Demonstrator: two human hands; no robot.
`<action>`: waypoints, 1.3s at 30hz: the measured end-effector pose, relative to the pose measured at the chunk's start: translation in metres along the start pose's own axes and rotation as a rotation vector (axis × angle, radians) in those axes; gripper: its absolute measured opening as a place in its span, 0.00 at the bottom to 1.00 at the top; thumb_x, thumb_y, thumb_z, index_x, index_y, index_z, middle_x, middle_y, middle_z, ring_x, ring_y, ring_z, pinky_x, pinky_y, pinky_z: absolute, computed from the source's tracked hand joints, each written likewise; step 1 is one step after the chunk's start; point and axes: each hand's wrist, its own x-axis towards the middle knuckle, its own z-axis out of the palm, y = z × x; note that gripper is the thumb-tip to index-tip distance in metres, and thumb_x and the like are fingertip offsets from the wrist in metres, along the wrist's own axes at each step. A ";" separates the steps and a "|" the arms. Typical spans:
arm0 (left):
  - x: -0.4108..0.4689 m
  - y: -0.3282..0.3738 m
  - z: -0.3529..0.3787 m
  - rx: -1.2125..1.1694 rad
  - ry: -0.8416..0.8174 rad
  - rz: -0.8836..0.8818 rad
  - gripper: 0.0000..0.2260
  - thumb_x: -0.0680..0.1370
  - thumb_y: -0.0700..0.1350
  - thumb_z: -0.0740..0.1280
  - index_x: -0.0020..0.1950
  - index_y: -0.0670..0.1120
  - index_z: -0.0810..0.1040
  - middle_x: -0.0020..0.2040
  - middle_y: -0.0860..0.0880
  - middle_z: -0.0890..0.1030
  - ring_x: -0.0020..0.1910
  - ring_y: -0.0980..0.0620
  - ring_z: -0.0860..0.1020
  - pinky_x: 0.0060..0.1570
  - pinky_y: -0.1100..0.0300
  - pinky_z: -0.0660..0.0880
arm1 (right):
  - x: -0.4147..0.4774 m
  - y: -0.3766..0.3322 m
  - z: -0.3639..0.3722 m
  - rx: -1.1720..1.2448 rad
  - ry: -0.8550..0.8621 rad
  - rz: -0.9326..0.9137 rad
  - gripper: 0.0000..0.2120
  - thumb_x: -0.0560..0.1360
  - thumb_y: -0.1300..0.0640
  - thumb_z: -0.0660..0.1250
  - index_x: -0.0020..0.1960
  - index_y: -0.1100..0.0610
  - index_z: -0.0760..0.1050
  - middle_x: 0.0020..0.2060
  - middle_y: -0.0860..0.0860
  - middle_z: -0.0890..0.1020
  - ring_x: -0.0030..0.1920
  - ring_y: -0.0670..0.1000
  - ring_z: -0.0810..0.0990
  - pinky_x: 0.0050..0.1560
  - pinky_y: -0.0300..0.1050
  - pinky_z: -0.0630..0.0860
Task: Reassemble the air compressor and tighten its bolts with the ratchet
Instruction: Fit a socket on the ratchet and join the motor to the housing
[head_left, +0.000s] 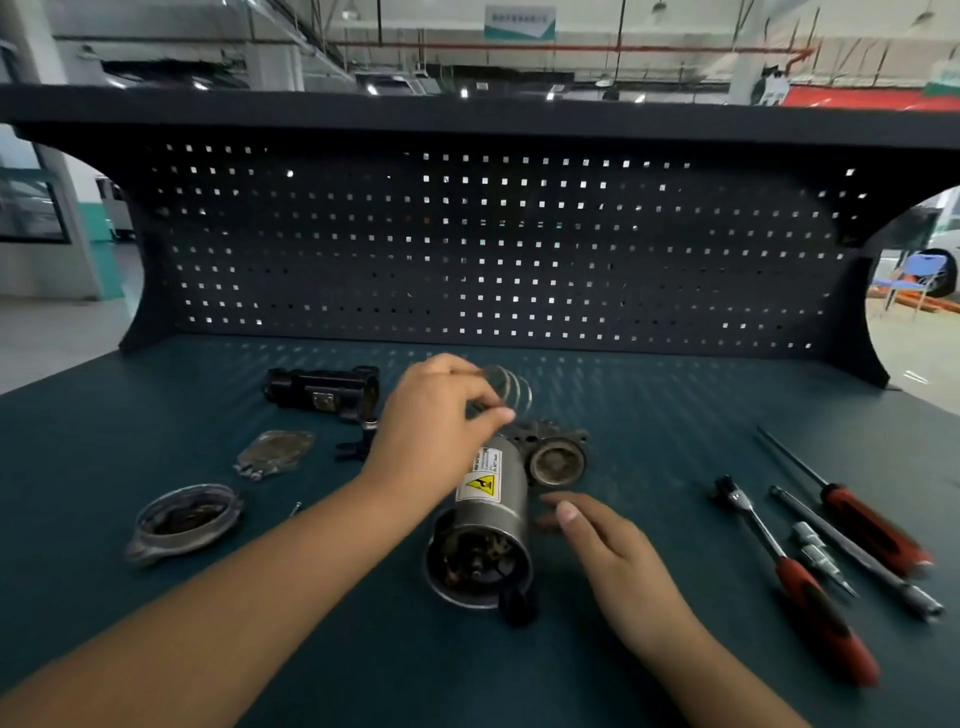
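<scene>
The compressor's silver motor cylinder (491, 512) lies on the dark green bench (649, 415), open end towards me, with a yellow warning label on its side. Its cylinder head (553, 457) sits at the far end. My left hand (441, 410) hovers above the far end and pinches a coiled wire spring (511, 387). My right hand (608, 556) lies just right of the motor cylinder, fingers relaxed, holding nothing. The ratchet (795, 577) with a red handle lies at the right.
A black housing part (324, 389), a flat gasket plate (275, 452) and a round end cover (182, 519) lie to the left. An extension bar (852, 551), sockets (818, 551) and a red-handled screwdriver (852, 509) lie at the right. A pegboard (493, 249) closes the back.
</scene>
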 end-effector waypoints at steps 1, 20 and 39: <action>-0.007 0.008 0.000 0.013 -0.013 0.025 0.05 0.70 0.49 0.75 0.41 0.47 0.85 0.48 0.55 0.75 0.51 0.57 0.70 0.49 0.68 0.59 | -0.001 -0.002 0.000 0.068 0.016 0.014 0.10 0.78 0.49 0.59 0.45 0.42 0.79 0.44 0.37 0.84 0.49 0.33 0.79 0.47 0.27 0.68; -0.087 0.028 0.006 0.255 -0.152 0.264 0.07 0.64 0.50 0.79 0.36 0.51 0.82 0.48 0.52 0.82 0.49 0.50 0.81 0.43 0.55 0.78 | 0.027 0.005 -0.008 0.088 0.101 0.399 0.17 0.73 0.48 0.71 0.50 0.62 0.75 0.38 0.54 0.80 0.39 0.50 0.76 0.39 0.43 0.71; 0.076 -0.187 0.002 0.771 -0.358 -0.453 0.28 0.76 0.39 0.65 0.73 0.45 0.58 0.71 0.43 0.64 0.67 0.40 0.63 0.63 0.45 0.66 | 0.042 0.024 0.003 -0.728 -0.069 0.223 0.26 0.69 0.37 0.69 0.61 0.50 0.70 0.59 0.49 0.71 0.63 0.51 0.73 0.59 0.39 0.70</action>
